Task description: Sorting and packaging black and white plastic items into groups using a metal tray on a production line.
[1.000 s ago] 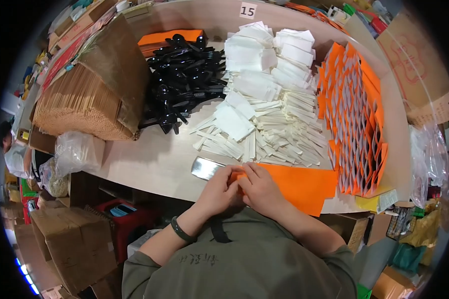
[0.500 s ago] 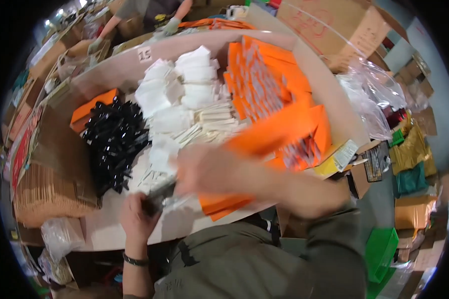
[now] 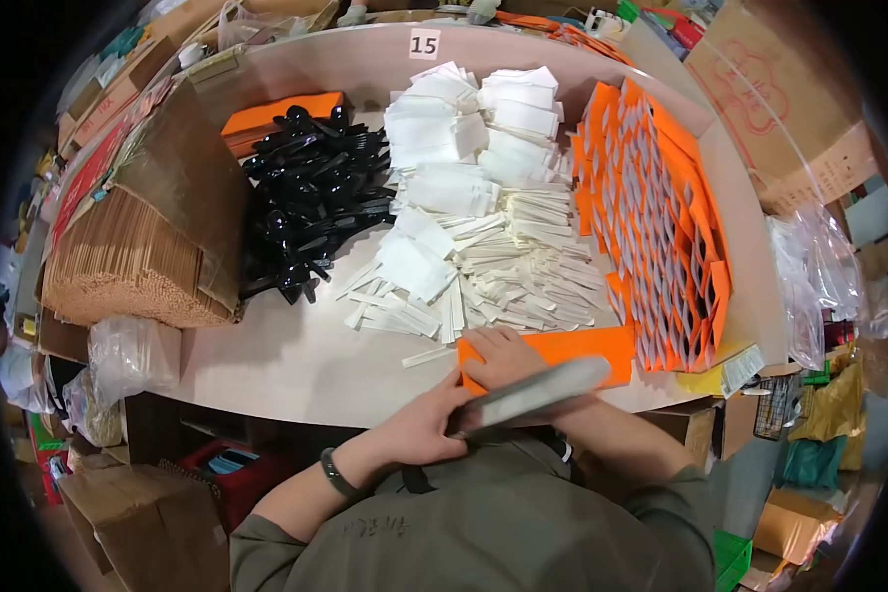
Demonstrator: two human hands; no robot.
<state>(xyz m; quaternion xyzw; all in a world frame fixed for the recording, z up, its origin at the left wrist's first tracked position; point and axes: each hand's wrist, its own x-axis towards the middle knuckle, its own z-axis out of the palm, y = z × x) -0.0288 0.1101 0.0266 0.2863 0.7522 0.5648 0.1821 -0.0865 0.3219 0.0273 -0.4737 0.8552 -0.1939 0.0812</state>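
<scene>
Left hand [image 3: 429, 424]: grip clenched on grey bar [image 3: 541, 391], slanting across right hand [image 3: 499, 355]. Right hand on orange sheet [image 3: 587, 347], which lies on surface [image 3: 276, 360] near white packets [image 3: 452, 187]; right grip: can't tell.

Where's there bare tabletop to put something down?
Mostly front left: tabletop between the clear plastic bag and left hand. A smaller patch lies between black plastic cutlery and white paper packets. Those heaps and the orange envelopes crowd the back and right.
</scene>
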